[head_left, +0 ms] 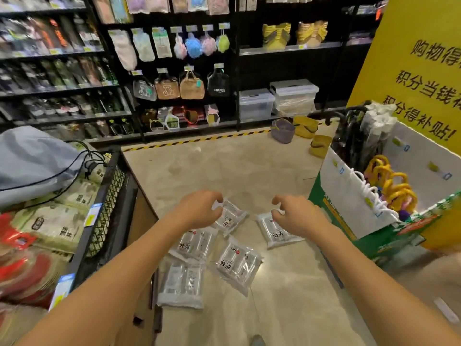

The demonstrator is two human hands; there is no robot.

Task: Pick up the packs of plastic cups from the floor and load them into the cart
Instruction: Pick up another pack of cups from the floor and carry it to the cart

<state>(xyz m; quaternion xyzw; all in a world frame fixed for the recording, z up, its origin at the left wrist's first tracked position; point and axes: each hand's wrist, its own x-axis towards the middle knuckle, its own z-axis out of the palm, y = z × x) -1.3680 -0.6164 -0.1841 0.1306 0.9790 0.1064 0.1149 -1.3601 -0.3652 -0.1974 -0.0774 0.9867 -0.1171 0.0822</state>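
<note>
- Packs [239, 264] of cups: five lie on the floor [287, 308], close together, between the cart and a box.
- Two hands reach down to the two far packs.
- The left hand [199, 211] has curled fingers and pinches the top edge of the left pack [230, 218].
- The right hand [295, 217] has curled fingers and pinches the top edge of the right pack [273, 233].
- The low ends of both those packs rest on the floor.
- The other three packs lie nearer, and no hand touches them. Two of them overlap.
- One cart [112, 196] stands on the left. It is black with mesh sides. It holds stacks of flat goods, with one gray bag [37, 158] on top.
- One box [349, 196] stands on the right, white and green. It holds umbrellas [391, 186] with yellow handles.
- Three baskets sit far back on the floor: one purple [283, 131] and two yellow.
- Two clear bins [257, 103] sit side by side on a low shelf [249, 121] behind the baskets.
</note>
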